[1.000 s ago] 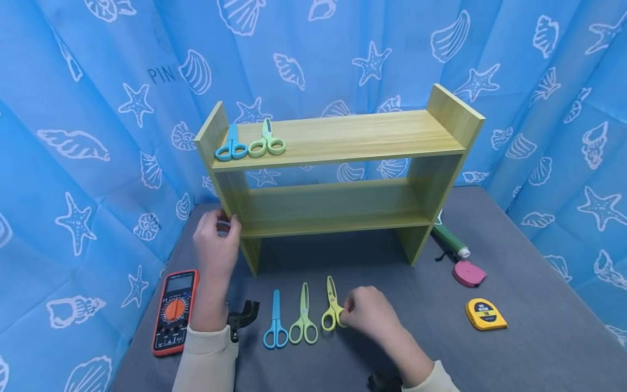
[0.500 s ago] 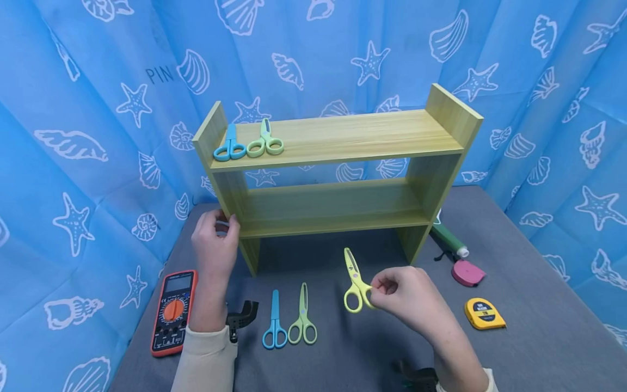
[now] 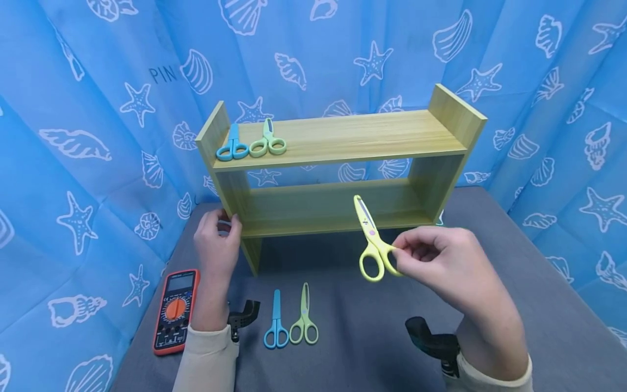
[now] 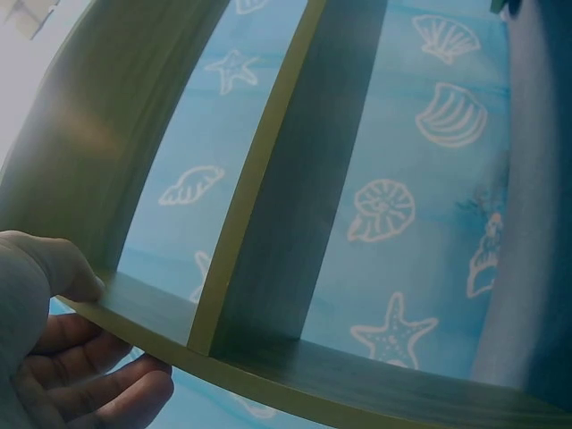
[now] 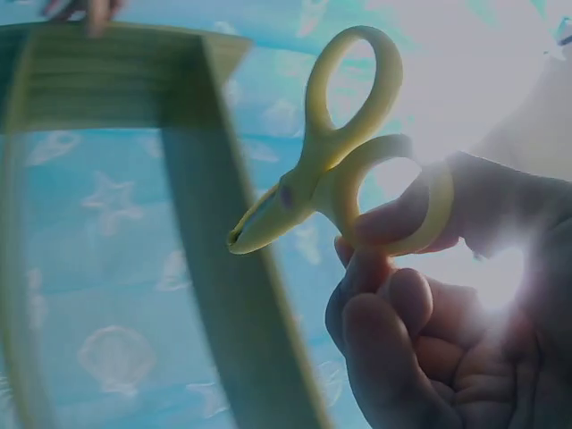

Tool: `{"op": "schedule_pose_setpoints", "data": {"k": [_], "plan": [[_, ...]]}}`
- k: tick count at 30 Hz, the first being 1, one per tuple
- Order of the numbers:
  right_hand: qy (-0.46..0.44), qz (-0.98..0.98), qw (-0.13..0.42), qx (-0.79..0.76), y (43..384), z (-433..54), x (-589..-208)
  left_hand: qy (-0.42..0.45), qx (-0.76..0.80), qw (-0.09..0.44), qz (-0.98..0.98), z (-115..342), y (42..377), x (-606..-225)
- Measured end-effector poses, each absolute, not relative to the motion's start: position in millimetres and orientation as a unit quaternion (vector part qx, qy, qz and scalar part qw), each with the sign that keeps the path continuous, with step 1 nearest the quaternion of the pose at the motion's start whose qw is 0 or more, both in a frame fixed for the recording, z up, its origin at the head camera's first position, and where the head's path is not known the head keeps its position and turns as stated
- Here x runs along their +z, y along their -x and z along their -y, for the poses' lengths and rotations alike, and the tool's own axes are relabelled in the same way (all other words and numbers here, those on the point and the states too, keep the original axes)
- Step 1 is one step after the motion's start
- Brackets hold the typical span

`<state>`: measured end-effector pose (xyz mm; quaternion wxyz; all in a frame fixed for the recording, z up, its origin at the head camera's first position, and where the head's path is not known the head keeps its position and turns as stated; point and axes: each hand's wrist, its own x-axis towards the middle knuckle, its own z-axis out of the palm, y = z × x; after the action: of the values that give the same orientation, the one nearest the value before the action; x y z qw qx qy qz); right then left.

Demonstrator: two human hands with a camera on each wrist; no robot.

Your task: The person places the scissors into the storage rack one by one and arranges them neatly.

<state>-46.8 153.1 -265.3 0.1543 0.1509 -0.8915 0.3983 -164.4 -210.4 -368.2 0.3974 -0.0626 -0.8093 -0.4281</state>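
My right hand (image 3: 448,269) pinches a pair of yellow scissors (image 3: 373,237) by one handle loop, raised in front of the lower board of a two-tier wooden shelf (image 3: 343,137). In the right wrist view the thumb passes through that loop of the scissors (image 5: 308,192), whose blades are closed. My left hand (image 3: 217,239) grips the shelf's left side panel, the thumb on its inner face and the fingers outside, as the left wrist view shows at the panel edge (image 4: 259,389). Blue scissors (image 3: 233,144) and green scissors (image 3: 268,140) lie at the left of the top board.
Another blue pair of scissors (image 3: 276,321) and a green pair (image 3: 304,316) lie on the grey table before the shelf. An orange-edged multimeter (image 3: 175,310) lies beside my left forearm. A blue shell-print curtain (image 3: 313,54) hangs behind. My right arm covers the table's right part.
My right hand has lifted the yellow scissors off the table, up and to the right, in front of the shelf. The left hand keeps its grip on the side panel.
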Motion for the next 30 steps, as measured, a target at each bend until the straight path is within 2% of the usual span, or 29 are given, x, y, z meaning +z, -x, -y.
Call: {"op": "schedule_pose_setpoints", "data": {"k": [6,13,21,30], "plan": [[-0.159,0.885,0.179,0.400,61.5,-147.7,-224.3,0.061,-0.428,0.400,0.808,211.2,164.8,-369.3],[-0.110,0.891,0.176,0.404,95.0,-130.6,-174.3,0.062,-0.427,0.401,0.808,212.4,166.5,-370.8],[-0.100,0.912,0.101,0.385,158.2,-104.5,-142.4,0.073,-0.433,0.400,0.805,211.4,168.4,-370.4],[-0.088,0.933,0.033,0.347,213.4,-75.9,-140.9,0.070,-0.434,0.403,0.803,212.5,167.3,-370.7]]}}
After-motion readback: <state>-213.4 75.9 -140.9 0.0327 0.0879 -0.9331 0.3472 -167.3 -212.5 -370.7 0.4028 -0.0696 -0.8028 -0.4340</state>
